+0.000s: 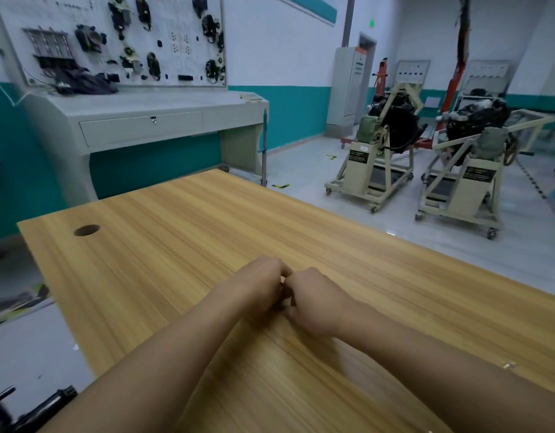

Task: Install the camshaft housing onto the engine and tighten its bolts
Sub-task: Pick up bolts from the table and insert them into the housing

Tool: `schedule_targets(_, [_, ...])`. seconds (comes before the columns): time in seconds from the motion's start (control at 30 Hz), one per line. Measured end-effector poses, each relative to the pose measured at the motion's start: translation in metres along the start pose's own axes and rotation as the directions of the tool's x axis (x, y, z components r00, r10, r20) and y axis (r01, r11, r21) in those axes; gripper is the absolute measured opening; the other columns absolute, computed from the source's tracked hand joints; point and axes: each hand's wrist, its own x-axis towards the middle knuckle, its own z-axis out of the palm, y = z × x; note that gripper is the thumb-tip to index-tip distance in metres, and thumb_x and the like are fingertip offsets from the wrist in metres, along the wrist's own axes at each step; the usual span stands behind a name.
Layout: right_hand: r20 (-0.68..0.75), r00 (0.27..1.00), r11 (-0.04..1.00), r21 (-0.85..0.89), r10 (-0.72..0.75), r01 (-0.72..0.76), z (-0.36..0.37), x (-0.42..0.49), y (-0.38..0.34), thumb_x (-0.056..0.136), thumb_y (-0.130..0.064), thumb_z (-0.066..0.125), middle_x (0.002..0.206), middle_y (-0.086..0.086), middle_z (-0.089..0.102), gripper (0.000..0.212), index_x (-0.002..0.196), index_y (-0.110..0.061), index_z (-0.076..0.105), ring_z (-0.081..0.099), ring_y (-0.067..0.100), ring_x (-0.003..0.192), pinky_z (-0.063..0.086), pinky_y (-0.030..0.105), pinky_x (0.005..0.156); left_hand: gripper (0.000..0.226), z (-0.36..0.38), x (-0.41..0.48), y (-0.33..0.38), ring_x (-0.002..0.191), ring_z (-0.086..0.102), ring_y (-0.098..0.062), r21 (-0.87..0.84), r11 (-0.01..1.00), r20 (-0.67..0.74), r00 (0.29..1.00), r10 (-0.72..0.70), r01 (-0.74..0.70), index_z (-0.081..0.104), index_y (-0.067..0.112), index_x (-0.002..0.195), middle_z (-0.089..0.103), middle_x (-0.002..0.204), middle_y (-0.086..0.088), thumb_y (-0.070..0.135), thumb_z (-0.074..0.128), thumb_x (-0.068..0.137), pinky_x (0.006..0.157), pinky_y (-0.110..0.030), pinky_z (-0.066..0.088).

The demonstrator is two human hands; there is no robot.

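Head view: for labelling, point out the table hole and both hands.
table hole (87, 230): head view, dark middle.
left hand (261, 284): head view, its back.
right hand (315, 300): head view, its back.

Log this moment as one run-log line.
left hand: fist; right hand: fist, knuckles touching; light wooden table below; camshaft housing unseen

Both hands over the wooden table (151, 245), left hand (261, 285) and right hand (315, 303) curled into fists, knuckles touching. Behind the table: grey bench (145, 120). Beyond the table's far corner, an engine stand (374, 157), a second stand (469, 176) past it.
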Motion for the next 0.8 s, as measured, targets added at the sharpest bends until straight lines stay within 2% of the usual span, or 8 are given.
schedule_targets(0.03, [0.004, 1.0, 1.0, -0.029, -0.008, 0.008, 0.0, -0.001, 0.003, 0.091, -0.011, 0.059, 0.099, 0.007, 0.068, 0.019, 0.107, -0.015, 0.068, 0.066, 0.025, 0.086, 0.056, 0.035, 0.072, 0.022, 0.0, -0.001, 0.0, 0.08, 0.057, -0.018, 0.012, 1.0, -0.005, 1.0, -0.002, 0.002, 0.066, 0.03, 0.08, 0.063, 0.083, 0.004, 0.01, 0.061, 0.089, 0.063, -0.023, 0.041])
schedule_targets(0.17, [-0.012, 0.996, 0.996, -0.017, 0.086, -0.087, -0.014, -0.002, 0.025, 0.086, -0.013, 0.062, 0.113, 0.002, 0.065, 0.039, 0.125, -0.021, 0.064, 0.06, 0.017, 0.09, 0.05, 0.028, 0.074, 0.015, -0.002, -0.005, -0.009, 0.093, 0.062, -0.017, 0.065, 0.997, 0.0, 0.999, -0.041, 0.041, 0.07, 0.027, 0.103, 0.066, 0.104, 0.001, 0.02, 0.063, 0.091, 0.081, -0.031, 0.053])
schedule_targets(0.23, [-0.112, 0.975, 0.98, 0.072, 0.194, -0.187, -0.027, 0.003, 0.038, 0.083, -0.016, 0.066, 0.117, 0.004, 0.069, 0.035, 0.118, -0.014, 0.07, 0.065, 0.021, 0.099, 0.055, 0.03, 0.083, 0.012, -0.001, -0.007, -0.014, 0.088, 0.063, -0.013, 0.031, 0.995, -0.029, 0.995, -0.095, 0.096, 0.067, 0.03, 0.1, 0.063, 0.103, 0.004, 0.024, 0.063, 0.091, 0.075, -0.028, 0.054])
schedule_targets(0.3, [-0.173, 0.945, 0.953, 0.171, 0.278, -0.249, -0.036, 0.011, 0.046, 0.08, -0.012, 0.065, 0.112, 0.014, 0.072, 0.026, 0.102, -0.003, 0.074, 0.066, 0.031, 0.107, 0.058, 0.042, 0.088, 0.008, 0.001, -0.007, -0.013, 0.088, 0.061, -0.012, -0.057, 0.988, -0.084, 0.985, -0.15, 0.146, 0.064, 0.032, 0.099, 0.061, 0.104, 0.004, 0.028, 0.064, 0.092, 0.071, -0.026, 0.051])
schedule_targets(0.47, [-0.013, 0.922, 0.882, 0.299, 0.386, -0.365, -0.031, 0.022, 0.043, 0.078, -0.009, 0.067, 0.093, 0.019, 0.075, 0.02, 0.091, 0.003, 0.075, 0.072, 0.03, 0.082, 0.06, 0.042, 0.073, 0.014, 0.006, -0.002, 0.005, 0.095, 0.06, -0.017, -0.107, 0.977, -0.141, 0.97, -0.2, 0.186, 0.066, 0.025, 0.107, 0.063, 0.111, -0.001, 0.023, 0.064, 0.093, 0.072, -0.026, 0.047])
schedule_targets(0.57, [0.045, 0.923, 0.88, 0.288, 0.382, -0.378, -0.024, 0.025, 0.042, 0.08, -0.009, 0.073, 0.095, 0.018, 0.075, 0.017, 0.094, 0.001, 0.075, 0.073, 0.027, 0.081, 0.061, 0.046, 0.081, 0.021, 0.0, 0.001, 0.014, 0.101, 0.06, -0.02, -0.024, 0.982, -0.103, 0.977, -0.187, 0.186, 0.068, 0.023, 0.111, 0.061, 0.116, -0.002, 0.014, 0.061, 0.093, 0.074, -0.027, 0.046])
schedule_targets(0.7, [0.035, 0.941, 0.899, 0.286, 0.338, -0.333, -0.019, 0.026, 0.036, 0.078, -0.009, 0.08, 0.082, 0.009, 0.074, 0.009, 0.085, -0.007, 0.075, 0.074, 0.024, 0.082, 0.063, 0.041, 0.076, 0.026, -0.002, -0.001, 0.02, 0.1, 0.064, -0.021, 0.008, 0.986, -0.074, 0.983, -0.166, 0.167, 0.07, 0.018, 0.113, 0.063, 0.117, -0.005, 0.007, 0.063, 0.091, 0.082, -0.03, 0.056])
schedule_targets(0.8, [0.022, 0.952, 0.906, 0.3, 0.306, -0.298, -0.018, 0.028, 0.032, 0.077, -0.01, 0.083, 0.081, 0.004, 0.071, 0.01, 0.081, -0.011, 0.074, 0.072, 0.02, 0.079, 0.063, 0.036, 0.074, 0.028, -0.004, -0.009, 0.018, 0.094, 0.065, -0.02, -0.003, 0.987, -0.045, 0.986, -0.162, 0.162, 0.07, 0.017, 0.116, 0.066, 0.115, -0.005, 0.009, 0.066, 0.09, 0.077, -0.028, 0.056])
